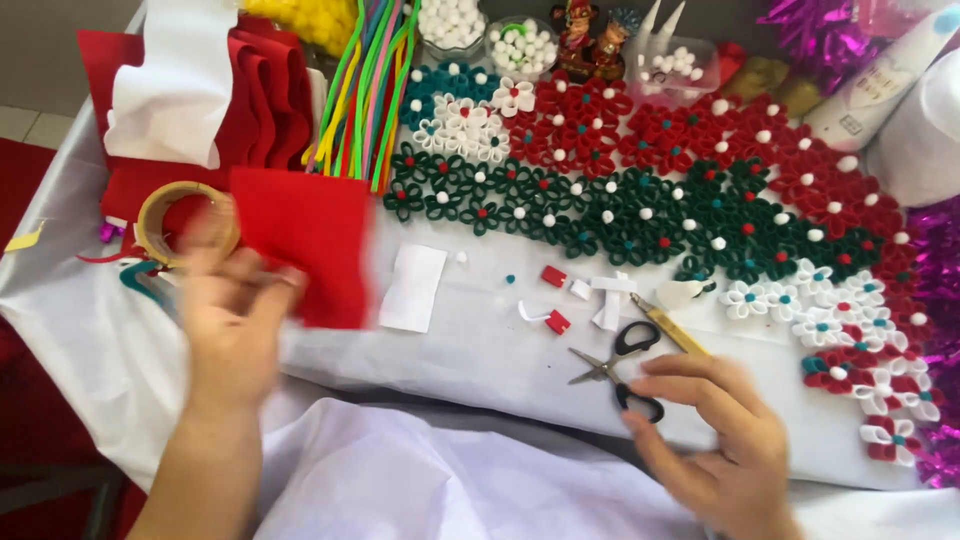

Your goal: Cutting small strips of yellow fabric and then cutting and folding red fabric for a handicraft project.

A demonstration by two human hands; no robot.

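Observation:
My left hand (235,310) is blurred and grips the lower left edge of a red felt sheet (310,240), held up over the white-covered table (470,345). My right hand (715,430) rests on the table with its fingers spread, the fingertips touching the lower handle of black-handled scissors (620,365). The scissors lie partly open, blades pointing left. Small red (553,276) and white felt scraps (610,295) lie just beyond the scissors, and a white rectangle of felt (413,288) lies beside the red sheet.
Rows of red, green and white rolled felt flowers (640,190) cover the far and right table. A tape roll (185,220), stacked red and white felt (200,90), coloured pipe cleaners (365,90), pompom tubs (520,45), a glue bottle (880,80) and purple tinsel (940,280) surround them.

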